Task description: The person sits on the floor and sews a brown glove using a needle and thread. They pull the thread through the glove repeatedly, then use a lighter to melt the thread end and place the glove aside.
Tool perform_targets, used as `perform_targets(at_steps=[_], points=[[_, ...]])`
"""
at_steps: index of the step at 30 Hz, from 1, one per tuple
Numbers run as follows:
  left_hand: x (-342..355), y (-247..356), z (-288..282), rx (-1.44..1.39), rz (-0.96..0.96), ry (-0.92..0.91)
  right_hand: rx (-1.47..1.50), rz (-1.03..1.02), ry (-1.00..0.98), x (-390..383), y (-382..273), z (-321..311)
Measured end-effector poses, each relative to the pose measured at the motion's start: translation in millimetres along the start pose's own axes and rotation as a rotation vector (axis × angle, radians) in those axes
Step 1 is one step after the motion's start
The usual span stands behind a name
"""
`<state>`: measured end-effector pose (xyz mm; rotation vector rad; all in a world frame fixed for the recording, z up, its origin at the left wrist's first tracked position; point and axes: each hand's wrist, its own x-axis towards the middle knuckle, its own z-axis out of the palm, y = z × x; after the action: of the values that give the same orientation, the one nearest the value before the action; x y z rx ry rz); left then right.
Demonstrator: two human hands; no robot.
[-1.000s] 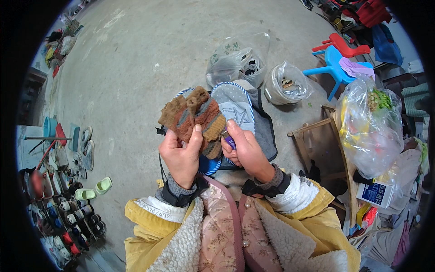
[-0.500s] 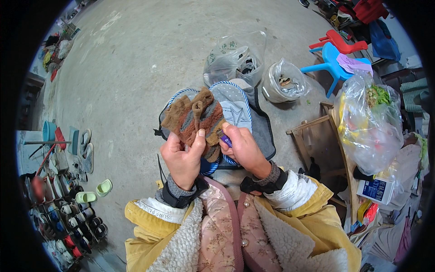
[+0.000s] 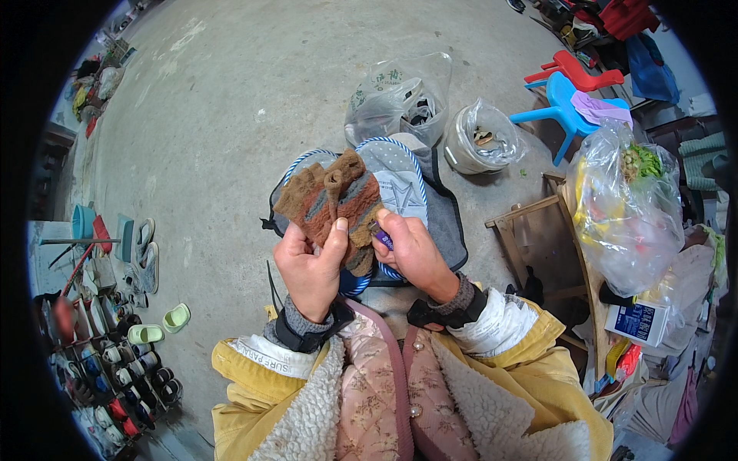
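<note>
A pair of fuzzy brown gloves (image 3: 327,201) with rust and grey stripes and short finger openings is held up before my lap. My left hand (image 3: 311,265) pinches the lower edge between thumb and fingers. In my right hand (image 3: 415,253) is a small purple lighter (image 3: 383,237), its metal end against the gloves' right edge; no flame shows. Beneath the gloves lie slippers (image 3: 396,180) with blue-and-white striped rims, partly hidden. They rest on a dark grey cloth (image 3: 447,230).
Beyond the slippers stand a clear plastic bag (image 3: 400,96) and a lined white bucket (image 3: 480,146). At right are a blue stool (image 3: 565,111), a wooden frame (image 3: 530,211) and a stuffed plastic bag (image 3: 626,207). A shoe rack (image 3: 115,369) and green slippers (image 3: 177,317) are at left.
The gloves have shifted very slightly in my hands. Both hands keep nearly the same place and grip.
</note>
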<state>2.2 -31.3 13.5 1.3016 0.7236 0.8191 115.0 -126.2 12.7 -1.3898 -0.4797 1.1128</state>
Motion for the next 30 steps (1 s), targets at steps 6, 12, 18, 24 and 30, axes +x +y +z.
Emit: perform_targets(at_steps=[6, 12, 18, 24, 30], points=[[0.5, -0.9, -0.6, 0.005, 0.021, -0.009, -0.002, -0.007, 0.005, 0.1, 0.2, 0.7], [0.8, 0.1, -0.8, -0.018, -0.021, -0.001, -0.010, 0.041, 0.031, 0.4, -4.6, 2.4], [0.4, 0.3, -0.9, -0.032, -0.020, -0.016, 0.046, 0.034, 0.002, 0.5, -1.6, 0.6], [0.7, -0.7, -1.1, -0.026, -0.017, -0.011, 0.022, 0.011, 0.006, 2.2, 0.1, 1.9], [1.3, -0.7, -1.9, -0.036, -0.046, -0.005, -0.002, 0.039, 0.012, 1.0, -3.3, 3.4]])
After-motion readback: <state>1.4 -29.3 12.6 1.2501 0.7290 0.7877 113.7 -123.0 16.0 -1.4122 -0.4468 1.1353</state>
